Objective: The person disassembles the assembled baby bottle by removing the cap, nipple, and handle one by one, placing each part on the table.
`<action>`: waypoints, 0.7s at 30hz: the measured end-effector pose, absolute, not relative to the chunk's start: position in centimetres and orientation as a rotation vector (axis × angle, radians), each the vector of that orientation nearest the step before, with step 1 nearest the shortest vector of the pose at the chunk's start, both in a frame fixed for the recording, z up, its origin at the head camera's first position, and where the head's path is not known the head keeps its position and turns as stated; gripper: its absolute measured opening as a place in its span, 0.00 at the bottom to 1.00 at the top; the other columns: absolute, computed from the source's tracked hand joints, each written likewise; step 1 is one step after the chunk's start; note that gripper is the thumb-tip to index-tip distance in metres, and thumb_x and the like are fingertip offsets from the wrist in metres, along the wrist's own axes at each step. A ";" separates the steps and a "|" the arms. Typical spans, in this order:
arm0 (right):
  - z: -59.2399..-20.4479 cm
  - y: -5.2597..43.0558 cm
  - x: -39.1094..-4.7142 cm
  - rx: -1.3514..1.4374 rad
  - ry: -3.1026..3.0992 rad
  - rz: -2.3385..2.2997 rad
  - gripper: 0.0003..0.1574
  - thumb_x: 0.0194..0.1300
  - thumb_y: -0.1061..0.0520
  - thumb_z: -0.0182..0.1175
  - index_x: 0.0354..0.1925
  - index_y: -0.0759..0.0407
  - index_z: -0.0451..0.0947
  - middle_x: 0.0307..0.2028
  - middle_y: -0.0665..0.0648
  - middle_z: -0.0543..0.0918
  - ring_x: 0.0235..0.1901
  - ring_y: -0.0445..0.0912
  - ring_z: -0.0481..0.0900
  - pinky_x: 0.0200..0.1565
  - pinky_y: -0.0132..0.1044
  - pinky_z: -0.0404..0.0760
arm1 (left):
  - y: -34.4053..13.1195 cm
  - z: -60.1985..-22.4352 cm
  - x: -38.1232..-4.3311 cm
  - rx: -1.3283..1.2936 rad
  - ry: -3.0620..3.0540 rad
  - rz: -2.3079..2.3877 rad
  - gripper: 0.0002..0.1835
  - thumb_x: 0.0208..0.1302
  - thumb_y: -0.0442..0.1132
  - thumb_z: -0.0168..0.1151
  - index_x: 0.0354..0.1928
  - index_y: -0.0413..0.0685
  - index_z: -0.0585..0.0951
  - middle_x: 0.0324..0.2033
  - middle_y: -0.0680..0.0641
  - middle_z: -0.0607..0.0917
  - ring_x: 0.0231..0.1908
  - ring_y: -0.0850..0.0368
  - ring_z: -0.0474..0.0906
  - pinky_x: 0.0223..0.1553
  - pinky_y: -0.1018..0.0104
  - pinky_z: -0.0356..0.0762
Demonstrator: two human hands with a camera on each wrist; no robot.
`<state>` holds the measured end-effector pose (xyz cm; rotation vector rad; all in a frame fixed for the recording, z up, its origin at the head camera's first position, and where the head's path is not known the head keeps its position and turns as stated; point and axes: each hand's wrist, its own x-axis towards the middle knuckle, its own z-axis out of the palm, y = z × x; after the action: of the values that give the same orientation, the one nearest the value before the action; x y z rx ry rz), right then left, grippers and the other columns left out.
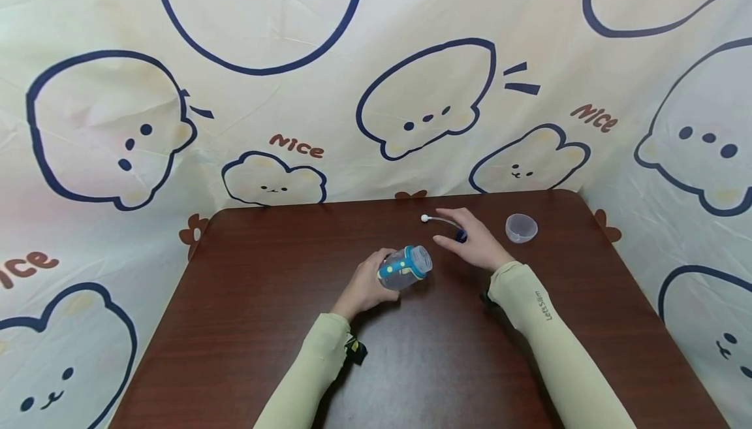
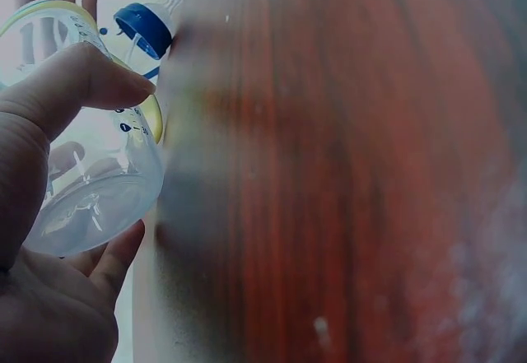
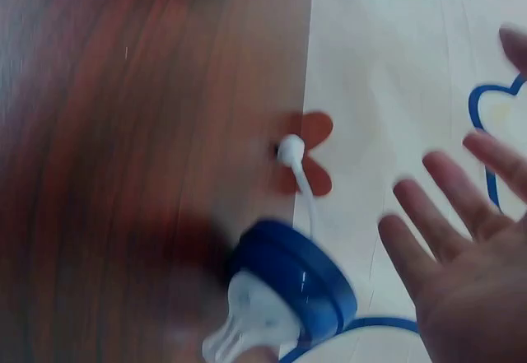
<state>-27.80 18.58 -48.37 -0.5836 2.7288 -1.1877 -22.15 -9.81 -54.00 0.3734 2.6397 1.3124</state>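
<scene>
My left hand (image 1: 365, 286) grips a clear baby bottle (image 1: 398, 270) with a blue patterned band, tilted so its uncovered mouth points right. In the left wrist view the thumb (image 2: 78, 83) lies across the bottle's side, with the clear base turned toward the camera. My right hand (image 1: 477, 245) reaches over the far part of the table, fingers spread, around a blue bottle collar (image 1: 461, 236). The right wrist view shows this collar (image 3: 292, 276) on its side, with a clear nipple (image 3: 251, 318) and a thin white straw (image 3: 306, 194) ending in a white ball.
A small translucent dome-shaped cover (image 1: 521, 228) stands at the far right of the brown wooden table (image 1: 264, 324). Behind the table and along its sides hangs a pale cloth (image 1: 329, 109) printed with cartoon outlines.
</scene>
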 end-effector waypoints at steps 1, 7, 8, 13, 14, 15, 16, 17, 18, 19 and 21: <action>-48.3 18.3 -27.6 -0.600 2.700 -1.188 0.47 0.68 0.35 0.65 0.78 0.45 0.62 0.72 0.57 0.68 0.72 0.59 0.67 0.70 0.64 0.67 | -9.8 -54.0 -22.2 0.373 2.641 1.314 0.48 0.41 0.37 0.84 0.68 0.57 0.72 0.56 0.48 0.79 0.52 0.49 0.76 0.55 0.47 0.77; -48.3 16.5 -26.4 -0.709 2.563 -1.170 0.47 0.67 0.37 0.68 0.78 0.41 0.62 0.73 0.54 0.68 0.74 0.55 0.65 0.69 0.63 0.68 | -9.8 -54.1 -22.1 0.382 2.650 1.325 0.48 0.41 0.37 0.85 0.68 0.55 0.72 0.56 0.47 0.80 0.52 0.48 0.76 0.57 0.45 0.76; -48.3 16.2 -26.3 -0.723 2.542 -1.167 0.47 0.67 0.38 0.68 0.78 0.40 0.61 0.73 0.54 0.68 0.74 0.55 0.65 0.69 0.63 0.68 | -9.8 -54.1 -22.1 0.385 2.653 1.323 0.48 0.41 0.37 0.85 0.68 0.55 0.72 0.56 0.47 0.80 0.52 0.48 0.76 0.57 0.45 0.76; -48.6 15.1 -25.8 -0.781 2.484 -1.138 0.52 0.64 0.39 0.72 0.78 0.42 0.61 0.72 0.53 0.68 0.72 0.55 0.67 0.70 0.62 0.68 | -9.8 -54.1 -22.1 0.397 2.662 1.316 0.48 0.40 0.38 0.85 0.68 0.55 0.72 0.56 0.47 0.80 0.52 0.48 0.76 0.56 0.46 0.77; -48.6 15.0 -25.7 -0.791 2.484 -1.130 0.52 0.63 0.39 0.72 0.78 0.43 0.61 0.72 0.53 0.68 0.71 0.54 0.68 0.70 0.61 0.68 | -9.8 -54.1 -22.2 0.403 2.666 1.310 0.48 0.40 0.38 0.85 0.68 0.55 0.72 0.55 0.47 0.80 0.52 0.48 0.77 0.56 0.46 0.77; -48.7 14.8 -25.7 -0.798 2.484 -1.125 0.53 0.62 0.38 0.73 0.78 0.42 0.61 0.72 0.53 0.68 0.70 0.53 0.69 0.69 0.61 0.69 | -9.8 -54.2 -22.2 0.408 2.671 1.304 0.48 0.40 0.38 0.84 0.68 0.55 0.72 0.55 0.47 0.80 0.52 0.49 0.77 0.56 0.46 0.77; -48.8 14.6 -25.7 -0.803 2.485 -1.121 0.53 0.61 0.38 0.73 0.78 0.40 0.61 0.71 0.52 0.68 0.69 0.52 0.70 0.69 0.60 0.70 | -9.8 -54.2 -22.2 0.414 2.675 1.298 0.48 0.40 0.38 0.84 0.68 0.55 0.72 0.55 0.47 0.80 0.52 0.49 0.77 0.56 0.46 0.77; -48.8 14.5 -25.6 -0.814 2.486 -1.120 0.53 0.61 0.38 0.74 0.78 0.40 0.61 0.71 0.53 0.69 0.67 0.52 0.71 0.68 0.60 0.72 | -9.8 -54.2 -22.3 0.421 2.679 1.293 0.48 0.40 0.38 0.84 0.68 0.55 0.72 0.55 0.47 0.80 0.52 0.49 0.77 0.56 0.47 0.77; -48.9 14.4 -25.6 -0.824 2.483 -1.120 0.54 0.60 0.38 0.74 0.78 0.39 0.61 0.70 0.53 0.69 0.66 0.52 0.72 0.67 0.59 0.73 | -9.8 -54.3 -22.3 0.426 2.683 1.289 0.48 0.40 0.38 0.85 0.68 0.55 0.72 0.55 0.47 0.80 0.52 0.49 0.77 0.56 0.47 0.77; -48.9 14.3 -25.5 -0.831 2.483 -1.117 0.53 0.60 0.38 0.74 0.78 0.38 0.61 0.69 0.53 0.69 0.64 0.51 0.73 0.66 0.59 0.74 | -9.9 -54.3 -22.3 0.432 2.687 1.285 0.48 0.40 0.38 0.84 0.68 0.55 0.72 0.55 0.47 0.80 0.52 0.50 0.77 0.57 0.47 0.77; -49.0 14.1 -25.5 -0.842 2.483 -1.110 0.53 0.60 0.39 0.75 0.77 0.38 0.62 0.68 0.54 0.70 0.62 0.51 0.74 0.63 0.57 0.76 | -9.9 -54.4 -22.3 0.436 2.691 1.286 0.48 0.40 0.38 0.84 0.68 0.55 0.72 0.56 0.47 0.80 0.52 0.49 0.77 0.57 0.47 0.77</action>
<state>-25.48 14.07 -49.03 -0.8421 2.4832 -1.1101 -22.27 -9.88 -54.36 0.4363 2.6910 1.2859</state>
